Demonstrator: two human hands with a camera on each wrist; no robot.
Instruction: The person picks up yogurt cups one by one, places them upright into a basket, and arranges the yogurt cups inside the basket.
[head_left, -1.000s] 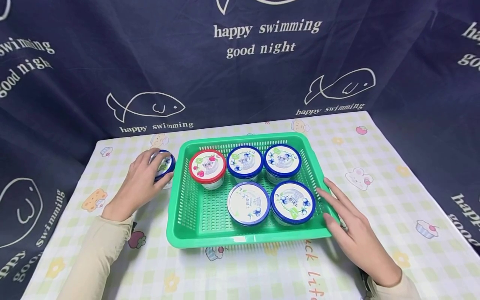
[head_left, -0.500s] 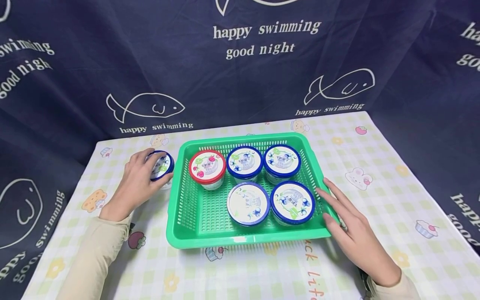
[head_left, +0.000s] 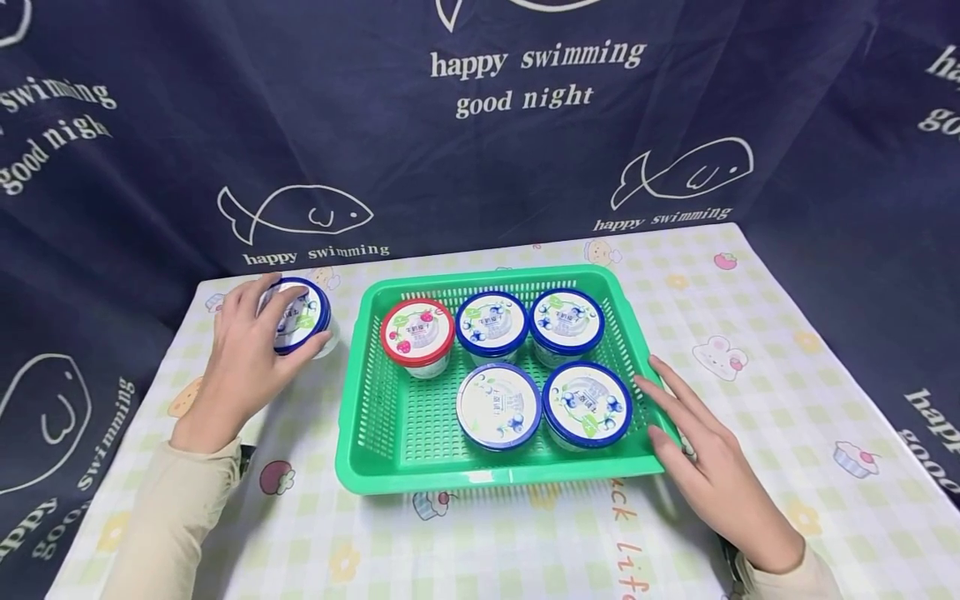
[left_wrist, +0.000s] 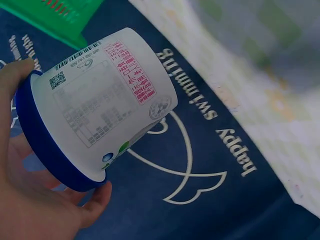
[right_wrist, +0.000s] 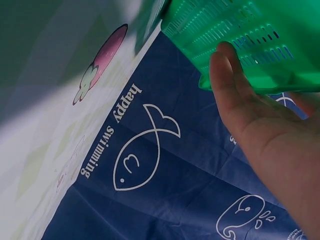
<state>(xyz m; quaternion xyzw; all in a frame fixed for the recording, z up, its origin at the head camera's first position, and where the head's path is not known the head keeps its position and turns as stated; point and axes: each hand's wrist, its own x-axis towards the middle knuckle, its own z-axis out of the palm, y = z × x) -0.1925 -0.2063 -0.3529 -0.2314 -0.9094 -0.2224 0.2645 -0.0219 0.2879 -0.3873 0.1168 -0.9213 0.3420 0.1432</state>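
Note:
My left hand [head_left: 240, 358] holds a blue-lidded dessert cup [head_left: 303, 321] from above, left of the green basket [head_left: 495, 477]. In the left wrist view, fingers and thumb grip the rim of its blue lid [left_wrist: 47, 135], and the white printed side shows. My right hand [head_left: 712, 467] holds the basket's right rim. In the right wrist view, fingertips [right_wrist: 220, 65] lie against the outer basket wall. Inside the basket stand a red-lidded cup [head_left: 417, 333] at the back left and several blue-lidded cups [head_left: 491, 323] in the middle and right.
The table has a checked cloth [head_left: 390, 550] with cartoon prints. A dark blue curtain [head_left: 480, 183] with white fish and lettering hangs behind and at both sides. Inside the basket, bare mesh floor [head_left: 427, 425] shows at the front left.
My left hand has moved left and away from the basket with the blue-lidded cup, which looks raised and larger in view. My right hand and the basket's cups stay put.

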